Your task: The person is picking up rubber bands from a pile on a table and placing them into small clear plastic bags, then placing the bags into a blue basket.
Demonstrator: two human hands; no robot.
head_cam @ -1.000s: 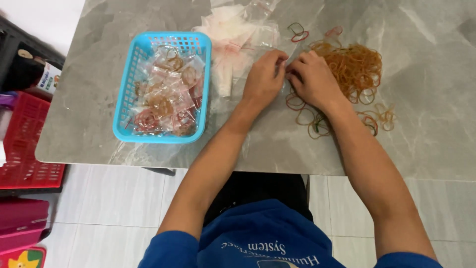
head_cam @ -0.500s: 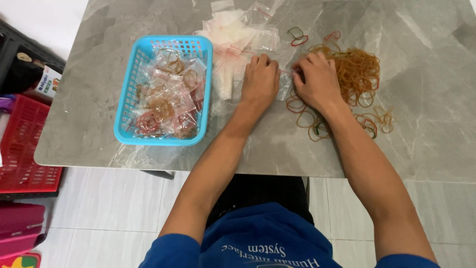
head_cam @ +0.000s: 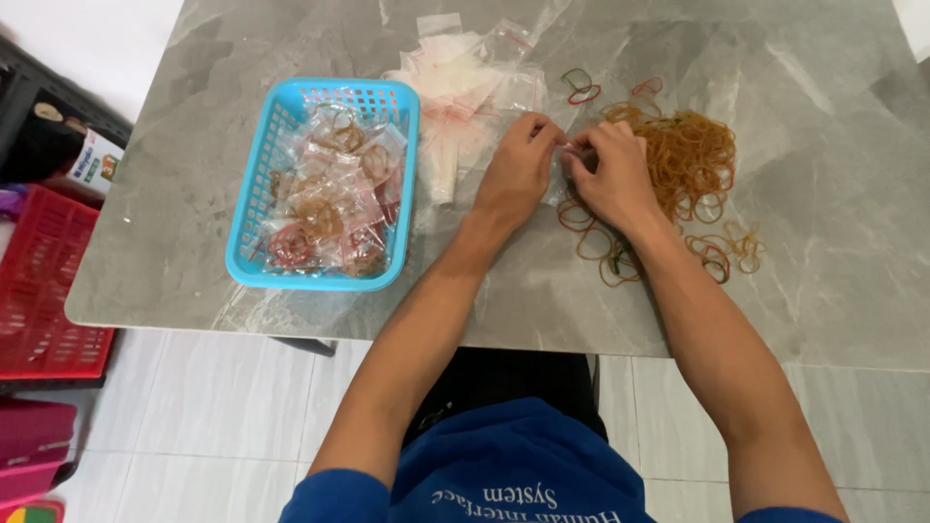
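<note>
- Hands meet at the middle of the grey marbled tabletop (head_cam: 775, 291), fingertips together over one small clear bag (head_cam: 560, 167).
- My left hand (head_cam: 518, 169) pinches the bag's near-left edge; my right hand (head_cam: 610, 174) pinches its right side, fingers curled, not spread. The bag is tiny and mostly hidden, so I cannot tell which way its long axis runs.
- Loose pile of rubber bands (head_cam: 690, 155), mostly tan with a few red and green, lies just to the right of my right hand, touching it; that hand is the nearer one. Stray bands (head_cam: 605, 252) lie below my wrists.
- Stack of empty clear bags (head_cam: 455, 92) with thin red strips sits just beyond my left hand.
- Light blue plastic basket (head_cam: 254, 218), long axis running away from me, stands well left of my left hand, filled with packed bags of bands (head_cam: 329, 199).
- Red crate (head_cam: 39, 291) on the floor, far left.
</note>
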